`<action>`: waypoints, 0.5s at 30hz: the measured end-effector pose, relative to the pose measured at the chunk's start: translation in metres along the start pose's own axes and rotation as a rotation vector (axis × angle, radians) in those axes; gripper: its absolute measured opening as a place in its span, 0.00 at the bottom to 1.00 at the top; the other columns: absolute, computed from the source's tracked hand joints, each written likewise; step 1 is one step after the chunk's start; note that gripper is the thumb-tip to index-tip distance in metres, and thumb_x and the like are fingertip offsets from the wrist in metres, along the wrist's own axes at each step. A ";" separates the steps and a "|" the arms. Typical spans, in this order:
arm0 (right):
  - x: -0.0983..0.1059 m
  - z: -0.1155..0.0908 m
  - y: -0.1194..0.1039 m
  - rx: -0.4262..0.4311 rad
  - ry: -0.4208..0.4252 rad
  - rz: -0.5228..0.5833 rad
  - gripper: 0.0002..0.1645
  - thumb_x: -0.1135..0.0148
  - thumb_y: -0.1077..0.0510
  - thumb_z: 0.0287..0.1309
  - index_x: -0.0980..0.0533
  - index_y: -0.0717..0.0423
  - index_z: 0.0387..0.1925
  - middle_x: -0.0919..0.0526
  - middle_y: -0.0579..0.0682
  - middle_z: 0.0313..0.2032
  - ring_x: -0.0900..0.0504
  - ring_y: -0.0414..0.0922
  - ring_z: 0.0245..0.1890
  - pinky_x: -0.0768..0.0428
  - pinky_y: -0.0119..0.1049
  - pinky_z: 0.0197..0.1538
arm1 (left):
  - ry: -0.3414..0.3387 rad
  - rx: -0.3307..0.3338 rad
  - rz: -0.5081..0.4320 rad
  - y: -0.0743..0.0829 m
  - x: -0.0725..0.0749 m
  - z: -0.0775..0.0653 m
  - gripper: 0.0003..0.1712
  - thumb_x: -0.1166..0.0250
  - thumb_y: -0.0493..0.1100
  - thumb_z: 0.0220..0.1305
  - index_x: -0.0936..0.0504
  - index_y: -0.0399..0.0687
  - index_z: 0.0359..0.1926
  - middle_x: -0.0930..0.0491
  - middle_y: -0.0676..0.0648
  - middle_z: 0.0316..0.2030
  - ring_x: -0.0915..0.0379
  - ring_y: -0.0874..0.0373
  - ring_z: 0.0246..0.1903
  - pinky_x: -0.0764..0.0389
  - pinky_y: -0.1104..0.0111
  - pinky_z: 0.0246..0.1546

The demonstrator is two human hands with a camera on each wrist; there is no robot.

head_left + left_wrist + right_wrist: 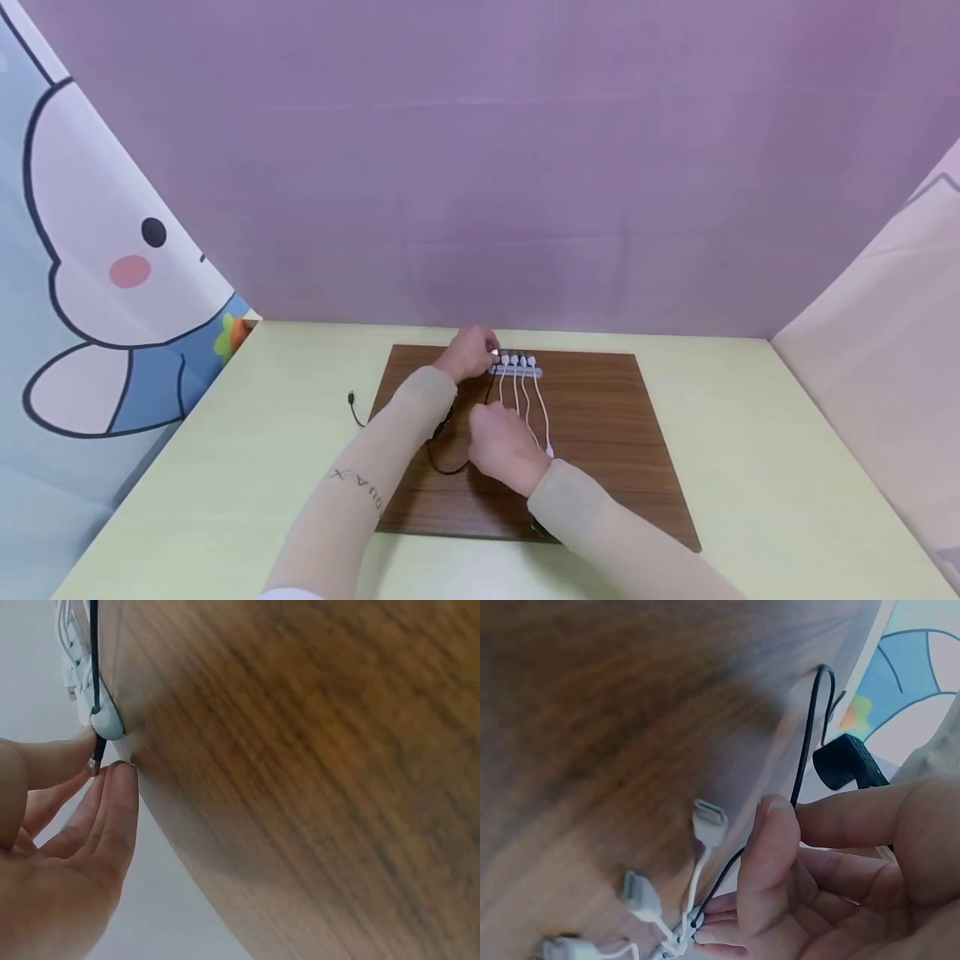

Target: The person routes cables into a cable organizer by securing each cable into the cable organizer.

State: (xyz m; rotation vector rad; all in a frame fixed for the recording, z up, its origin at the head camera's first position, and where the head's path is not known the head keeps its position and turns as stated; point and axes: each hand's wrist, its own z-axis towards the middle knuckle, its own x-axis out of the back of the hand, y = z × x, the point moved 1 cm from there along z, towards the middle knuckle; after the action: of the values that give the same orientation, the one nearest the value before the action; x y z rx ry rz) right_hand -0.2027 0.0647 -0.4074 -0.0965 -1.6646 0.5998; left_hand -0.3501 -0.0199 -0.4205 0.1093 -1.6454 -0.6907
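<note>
At the board's far edge my left hand [468, 352] pinches the plug [97, 757] of a black cable [94, 656]. The plug sits just beyond the end slot of a pale cable holder [109, 724], and the cable runs through that slot. Nearer to me, my right hand [506, 446] pinches the same black cable [805, 750] between thumb and forefinger. Several white cables [545, 412] are seated side by side in the holder [517, 372], and white plugs [709, 821] show at their near ends. My right hand hides part of these cables.
A dark wood-grain board [600, 433] lies on the pale yellow table [750, 433]. The black cable's other plug [351, 398] rests on the table left of the board. A purple curtain [525, 167] hangs behind, and printed cloth [97, 250] stands at the left.
</note>
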 end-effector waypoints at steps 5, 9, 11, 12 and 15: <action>-0.001 0.002 0.001 0.034 -0.021 0.034 0.16 0.39 0.72 0.56 0.26 0.56 0.17 0.28 0.49 0.16 0.31 0.41 0.14 0.32 0.33 0.16 | -0.005 0.008 -0.027 0.001 0.000 -0.004 0.17 0.39 0.39 0.73 0.19 0.37 0.58 0.20 0.40 0.56 0.20 0.48 0.51 0.19 0.60 0.50; -0.001 0.003 0.004 0.048 -0.057 0.053 0.18 0.42 0.73 0.57 0.29 0.54 0.16 0.30 0.47 0.15 0.32 0.40 0.13 0.33 0.32 0.17 | 0.007 0.008 -0.031 0.001 0.003 -0.010 0.17 0.42 0.38 0.74 0.20 0.37 0.59 0.22 0.39 0.60 0.21 0.48 0.52 0.19 0.58 0.50; 0.001 0.003 0.007 0.050 -0.076 0.081 0.18 0.44 0.72 0.60 0.29 0.54 0.17 0.31 0.47 0.15 0.32 0.40 0.13 0.33 0.32 0.18 | 0.017 0.001 -0.026 0.001 0.005 -0.013 0.15 0.44 0.37 0.73 0.19 0.37 0.56 0.21 0.40 0.58 0.22 0.48 0.52 0.20 0.58 0.50; 0.003 0.003 0.009 0.049 -0.081 0.090 0.18 0.44 0.71 0.62 0.29 0.54 0.18 0.31 0.47 0.16 0.32 0.40 0.14 0.32 0.32 0.18 | 0.023 -0.006 -0.027 0.001 0.006 -0.015 0.15 0.45 0.36 0.73 0.18 0.37 0.54 0.20 0.40 0.56 0.22 0.48 0.51 0.20 0.58 0.50; 0.013 0.002 0.016 0.046 -0.078 0.127 0.16 0.46 0.67 0.67 0.25 0.56 0.22 0.27 0.47 0.17 0.28 0.41 0.15 0.28 0.35 0.22 | 0.038 -0.023 -0.019 0.000 0.010 -0.023 0.12 0.43 0.36 0.71 0.17 0.38 0.50 0.18 0.41 0.50 0.21 0.48 0.49 0.19 0.57 0.50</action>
State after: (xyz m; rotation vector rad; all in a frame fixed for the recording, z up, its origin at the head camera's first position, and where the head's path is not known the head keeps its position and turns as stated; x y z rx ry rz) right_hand -0.2119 0.0828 -0.4024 -0.1481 -1.7285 0.7455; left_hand -0.3309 -0.0326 -0.4109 0.1206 -1.6017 -0.7174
